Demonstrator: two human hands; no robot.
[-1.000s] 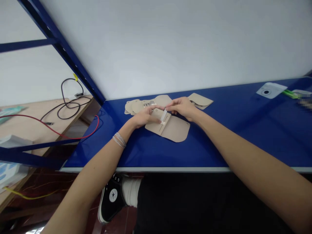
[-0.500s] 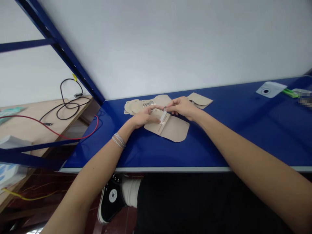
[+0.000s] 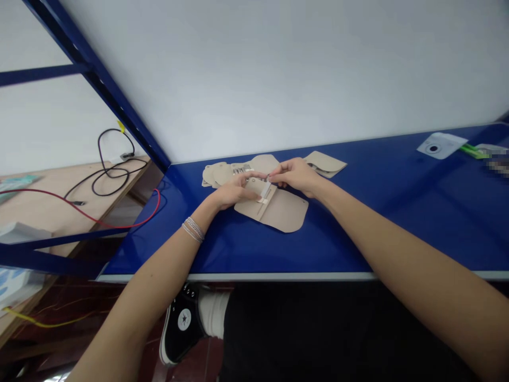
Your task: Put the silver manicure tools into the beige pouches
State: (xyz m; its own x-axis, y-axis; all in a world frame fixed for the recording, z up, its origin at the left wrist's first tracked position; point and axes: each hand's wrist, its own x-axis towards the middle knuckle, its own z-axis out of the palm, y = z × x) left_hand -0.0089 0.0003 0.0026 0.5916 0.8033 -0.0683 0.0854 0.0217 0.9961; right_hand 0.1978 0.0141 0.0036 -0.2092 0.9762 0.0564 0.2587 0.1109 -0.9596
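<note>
While the left hand [image 3: 235, 192], loosely curled, holds the card [image 3: 287, 211], the right hand [image 3: 296, 176], fingertips closed, pinches the strip [image 3: 266, 189], laid over the card but unreleased.

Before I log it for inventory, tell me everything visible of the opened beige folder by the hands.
The folder looks like thin, matte beige card. It lies open and slanted on the blue table, its two panels meeting along a band, outer corners rounded. Each panel bears a small round mark near its far edge. The left hand touches the left panel, over which a white strip reaches toward the right hand.
</note>
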